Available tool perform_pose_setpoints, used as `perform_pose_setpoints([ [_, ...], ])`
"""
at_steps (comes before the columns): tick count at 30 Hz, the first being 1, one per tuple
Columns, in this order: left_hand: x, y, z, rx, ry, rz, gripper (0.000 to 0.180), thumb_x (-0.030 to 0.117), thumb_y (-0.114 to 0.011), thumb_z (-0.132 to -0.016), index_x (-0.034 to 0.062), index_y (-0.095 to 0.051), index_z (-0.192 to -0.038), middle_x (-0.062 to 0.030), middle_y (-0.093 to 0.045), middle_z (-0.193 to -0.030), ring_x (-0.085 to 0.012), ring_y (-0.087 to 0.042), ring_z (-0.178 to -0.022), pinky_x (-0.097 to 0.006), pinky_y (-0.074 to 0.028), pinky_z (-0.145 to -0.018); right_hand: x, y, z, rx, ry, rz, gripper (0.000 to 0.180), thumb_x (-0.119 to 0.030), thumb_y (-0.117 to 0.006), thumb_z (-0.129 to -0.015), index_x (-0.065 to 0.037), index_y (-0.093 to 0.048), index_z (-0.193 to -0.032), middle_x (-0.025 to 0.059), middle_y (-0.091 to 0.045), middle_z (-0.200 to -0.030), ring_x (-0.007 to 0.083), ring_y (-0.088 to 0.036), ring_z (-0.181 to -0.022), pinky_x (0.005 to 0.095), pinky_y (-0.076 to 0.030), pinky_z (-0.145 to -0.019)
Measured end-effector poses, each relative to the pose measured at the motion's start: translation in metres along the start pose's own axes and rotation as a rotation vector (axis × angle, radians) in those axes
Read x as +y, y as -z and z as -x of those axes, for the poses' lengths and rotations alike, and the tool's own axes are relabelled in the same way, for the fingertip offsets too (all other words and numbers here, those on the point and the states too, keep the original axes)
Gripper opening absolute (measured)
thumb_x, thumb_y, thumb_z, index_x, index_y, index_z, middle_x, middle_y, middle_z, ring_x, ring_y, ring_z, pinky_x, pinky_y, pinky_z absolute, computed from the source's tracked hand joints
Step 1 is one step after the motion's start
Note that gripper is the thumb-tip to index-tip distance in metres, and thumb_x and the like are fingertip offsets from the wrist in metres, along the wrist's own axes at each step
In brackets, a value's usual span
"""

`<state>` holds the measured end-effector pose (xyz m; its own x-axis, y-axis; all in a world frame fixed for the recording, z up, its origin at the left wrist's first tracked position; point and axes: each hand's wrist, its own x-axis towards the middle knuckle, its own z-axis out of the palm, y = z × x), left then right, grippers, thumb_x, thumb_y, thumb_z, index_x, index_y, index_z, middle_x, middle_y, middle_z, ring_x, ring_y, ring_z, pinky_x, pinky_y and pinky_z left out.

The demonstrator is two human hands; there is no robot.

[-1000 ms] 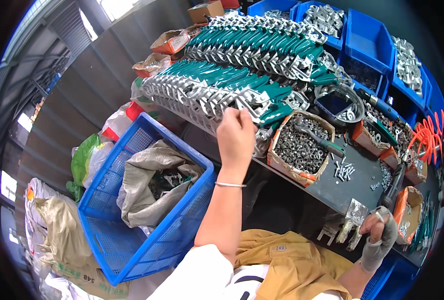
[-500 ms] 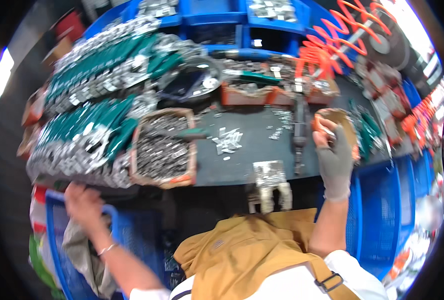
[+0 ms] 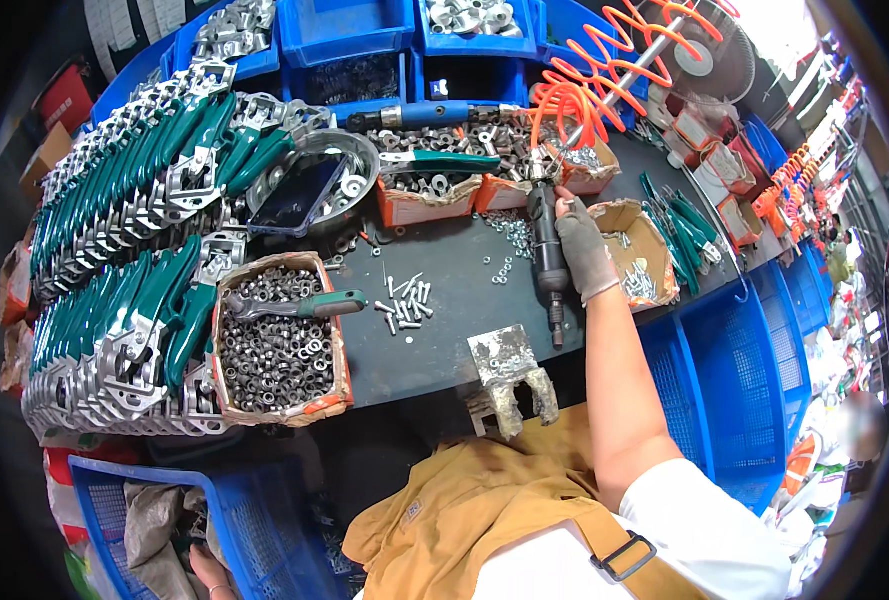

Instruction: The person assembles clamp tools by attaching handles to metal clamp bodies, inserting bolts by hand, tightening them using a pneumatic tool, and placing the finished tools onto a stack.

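Note:
My right hand, in a grey fingerless glove, is at the right side of a black air screwdriver. Its fingers curl against the tool's upper body and are partly hidden. The screwdriver lies upon the dark bench, its tip toward me, joined to an orange coiled hose. At the lower left my left hand reaches into a grey sack inside a blue basket; its fingers are mostly out of sight. Between the hands, a metal fixture with two prongs juts over the bench edge.
Green-handled locking pliers stand in rows at left. Another lies across a carton of nuts. Loose screws lie mid-bench. A carton holding small screws sits beside my right hand. Blue bins line the back; blue crates stand right.
My right hand has moved from the small carton to the air screwdriver. My left hand has gone from above the blue basket down into the sack. The view has shifted.

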<state>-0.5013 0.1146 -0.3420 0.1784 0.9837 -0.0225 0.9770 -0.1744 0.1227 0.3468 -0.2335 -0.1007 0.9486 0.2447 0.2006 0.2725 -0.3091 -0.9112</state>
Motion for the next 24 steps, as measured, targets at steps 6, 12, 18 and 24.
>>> perform_pose_setpoints([
  [6, 0.058, 0.03, 0.005, -0.231, -0.043, 0.202, 0.042, 0.016, -0.047, -0.094, -0.0007, -0.041, -0.133, -0.024, -0.048, -0.129, -0.0367, -0.049, -0.116, -0.045, -0.04, -0.098, -0.021, 0.002, 0.019, -0.035, -0.172, -0.162, 0.036, -0.029, -0.042, -0.102, -0.01, -0.053, -0.13, 0.0015, -0.062, -0.099, 0.0067, -0.055, -0.079, 0.0221, -0.048, -0.067],
  [12, 0.036, 0.031, 0.001, -0.779, 0.05, 0.662, 0.046, 0.022, -0.046, -0.096, 0.0033, -0.037, -0.137, -0.0161, -0.044, -0.128, -0.0299, -0.046, -0.113, -0.046, -0.04, -0.094, -0.021, 0.003, 0.057, -0.145, -0.26, -0.493, 0.039, -0.029, -0.037, -0.104, -0.006, -0.048, -0.133, 0.0067, -0.062, -0.104, 0.0125, -0.061, -0.086, 0.0255, -0.051, -0.074],
  [18, 0.009, 0.034, 0.003, -0.699, 0.204, 0.495, 0.039, 0.023, -0.057, -0.09, 0.0036, -0.049, -0.123, -0.0113, -0.053, -0.105, -0.0256, -0.052, -0.091, -0.043, -0.046, -0.079, -0.014, 0.014, 0.077, -0.156, -0.283, -0.669, 0.04, -0.029, -0.041, -0.103, -0.004, -0.042, -0.134, 0.009, -0.06, -0.105, 0.0141, -0.061, -0.085, 0.0274, -0.054, -0.073],
  [24, -0.003, 0.052, 0.011, -0.585, 0.351, 0.322, 0.033, 0.023, -0.069, -0.083, 0.004, -0.062, -0.11, -0.0065, -0.062, -0.082, -0.0212, -0.058, -0.069, -0.039, -0.052, -0.063, -0.015, 0.022, 0.103, -0.005, -0.181, -0.478, 0.036, -0.023, -0.048, -0.1, -0.004, -0.047, -0.13, 0.0101, -0.061, -0.105, 0.019, -0.061, -0.095, 0.0331, -0.051, -0.082],
])
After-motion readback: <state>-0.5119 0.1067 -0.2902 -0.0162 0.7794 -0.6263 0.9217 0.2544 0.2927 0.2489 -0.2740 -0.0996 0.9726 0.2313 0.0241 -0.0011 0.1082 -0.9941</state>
